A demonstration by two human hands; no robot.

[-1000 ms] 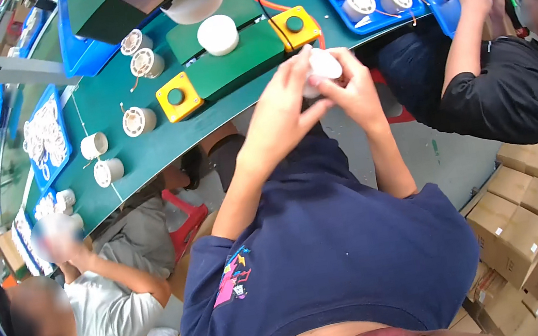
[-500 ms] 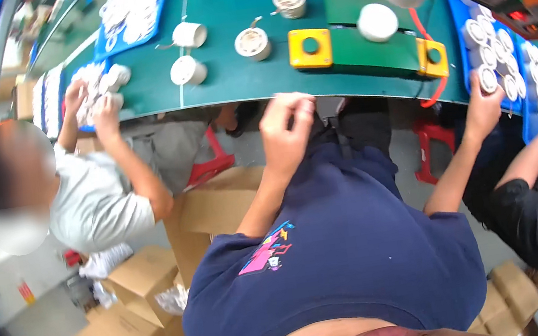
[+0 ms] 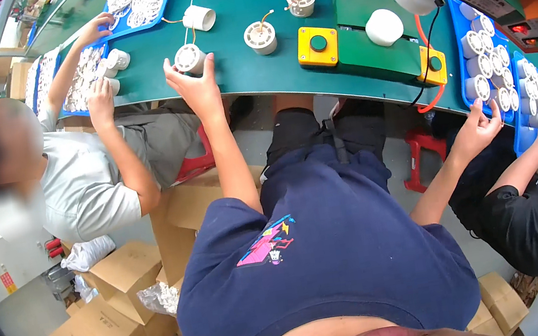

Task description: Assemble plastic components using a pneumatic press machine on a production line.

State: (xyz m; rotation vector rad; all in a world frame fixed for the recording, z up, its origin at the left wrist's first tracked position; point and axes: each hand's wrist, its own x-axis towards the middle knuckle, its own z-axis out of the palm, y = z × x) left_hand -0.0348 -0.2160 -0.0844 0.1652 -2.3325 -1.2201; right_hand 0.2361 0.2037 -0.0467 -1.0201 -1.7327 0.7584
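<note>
- My left hand point(image 3: 200, 94) straddles a white cylinder point(image 3: 189, 59) near the table's point(image 3: 243, 79) front edge; whether gripped, I cannot tell.
- My right hand point(image 3: 473, 137), fingers parted, looks empty beside the blue tray's point(image 3: 463, 75) near edge.
- Probably picking up; lifting calls for an even pinch.

Green-topped workbench point(image 3: 238, 72) carries a green press base point(image 3: 368, 53) with a yellow button box point(image 3: 318, 46) at its left end; slotted white cylinders point(image 3: 260, 38) stand leftward; one plain cylinder point(image 3: 196, 18) lies sideways; blue trays point(image 3: 524, 139) rest toward both sides.
</note>
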